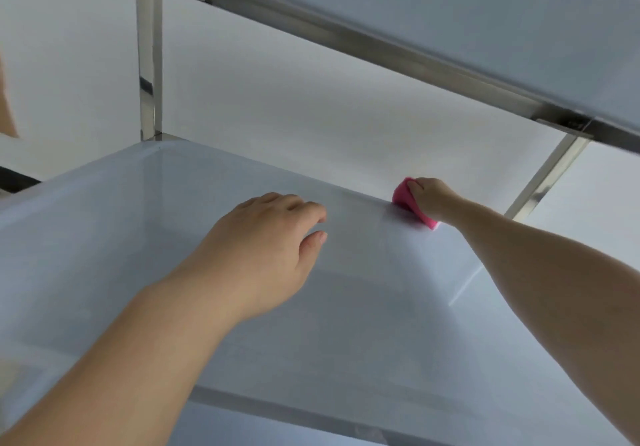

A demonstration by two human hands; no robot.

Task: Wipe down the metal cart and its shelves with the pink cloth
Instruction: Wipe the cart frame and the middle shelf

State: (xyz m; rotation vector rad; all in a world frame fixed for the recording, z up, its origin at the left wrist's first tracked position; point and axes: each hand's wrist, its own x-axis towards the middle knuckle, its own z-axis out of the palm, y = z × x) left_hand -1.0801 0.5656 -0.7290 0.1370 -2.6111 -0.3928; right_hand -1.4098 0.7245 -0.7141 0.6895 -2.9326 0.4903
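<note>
Wall: a plain, pale grey-white wall (277,82) is filling the whole background.
Left-edge shape: a blurred tan patch (6,106) is lying against the wall, cut off by the frame; too blurred to identify.
Dark strip: a short blackish band (17,179) is running below that patch.

Left hand (263,248) palm down, fingers loosely curled; right hand (431,198) clenched, arm outstretched.

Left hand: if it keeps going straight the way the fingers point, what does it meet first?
Probably the tray's far rim, just beyond the left hand. The right hand with the cloth sits further right along it; depth is unclear.
</note>
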